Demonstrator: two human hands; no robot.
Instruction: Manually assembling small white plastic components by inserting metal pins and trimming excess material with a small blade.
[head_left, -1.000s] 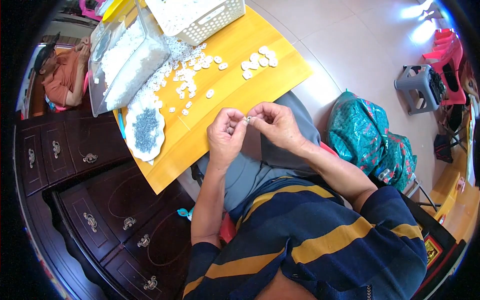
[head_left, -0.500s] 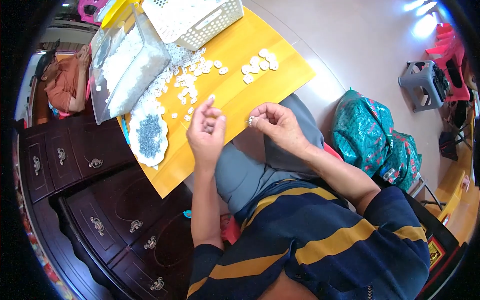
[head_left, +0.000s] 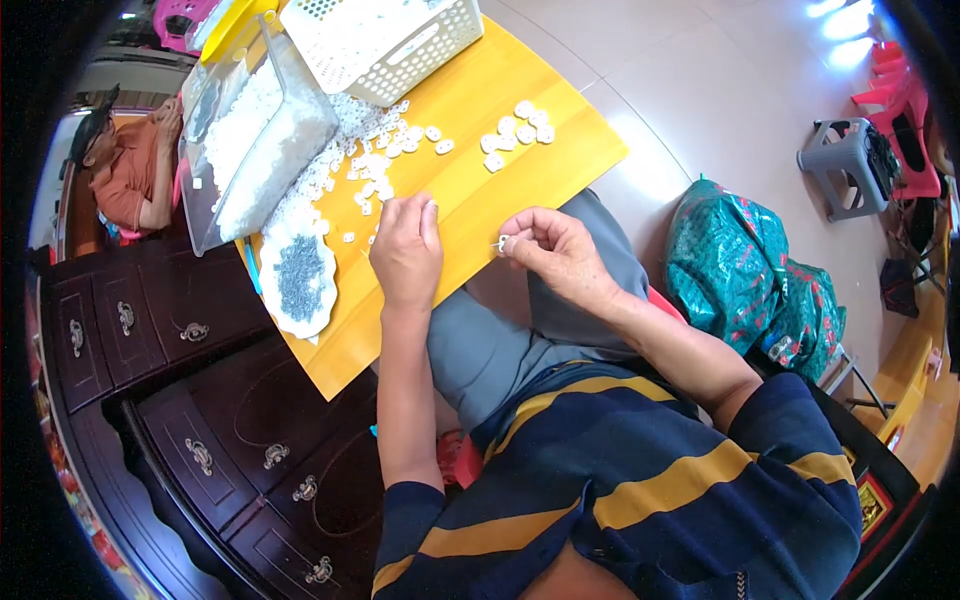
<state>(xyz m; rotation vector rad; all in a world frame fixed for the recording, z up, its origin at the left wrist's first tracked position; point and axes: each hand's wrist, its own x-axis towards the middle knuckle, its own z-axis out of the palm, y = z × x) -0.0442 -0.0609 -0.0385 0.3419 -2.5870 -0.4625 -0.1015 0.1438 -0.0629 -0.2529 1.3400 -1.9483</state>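
Observation:
Between thumb and fingertips of my right hand (head_left: 560,255) is a small white plastic clip (head_left: 502,243), and a thin pin-like bit sticks out of it to the left. My left hand (head_left: 407,250) is at the near side of the loose white clips (head_left: 375,165), its fingers curled in and the thumb pressed against them. What it may hold is hidden. A scalloped white plate (head_left: 328,290) with many small dark grey pins (head_left: 300,278) lies left of that hand. Farther right on the yellow table (head_left: 480,200) is a separate small group of white clips (head_left: 518,125).
A clear plastic bin (head_left: 315,110) of white pieces is tipped on its side, spilling onto the table. Behind it stands a white perforated basket (head_left: 420,60). Dark drawers (head_left: 150,330) are at left, green bags (head_left: 725,260) and a grey stool (head_left: 845,165) at right. Another person (head_left: 130,165) sits far left.
My left hand has turned over and its fingers, spread before, have curled in toward the loose clips. The right hand stays in place, holding the white clip.

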